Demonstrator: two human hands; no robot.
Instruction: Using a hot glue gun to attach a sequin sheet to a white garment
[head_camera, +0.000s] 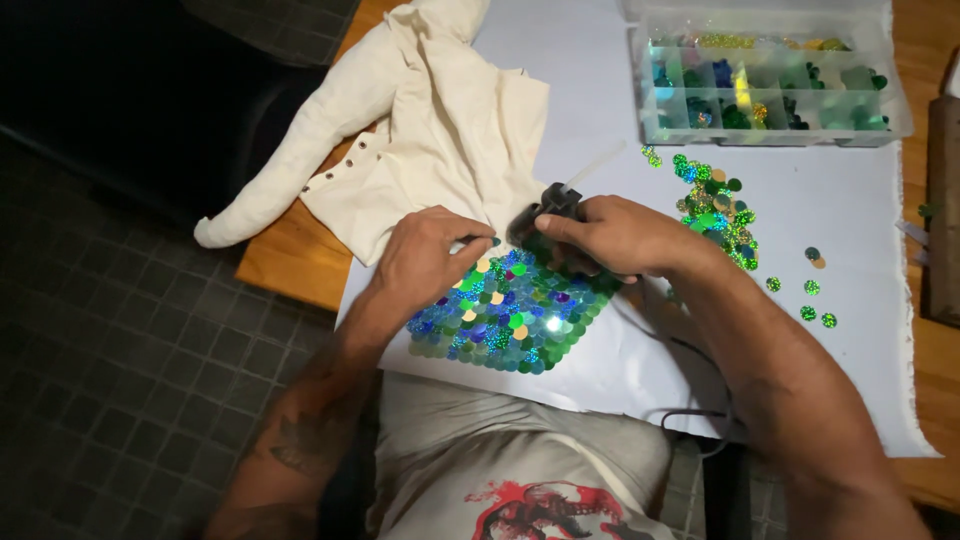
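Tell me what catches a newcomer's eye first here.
The glittering patch of green and blue sequins at the centre of the white sheet stands out most. Just above it, the right hand grips a dark glue gun while the left hand presses the patch's upper edge. A cream garment lies behind.

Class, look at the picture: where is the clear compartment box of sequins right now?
In the head view the clear compartment box sits at the top right, on the white sheet, beyond the loose sequin pile and right of the cream garment.
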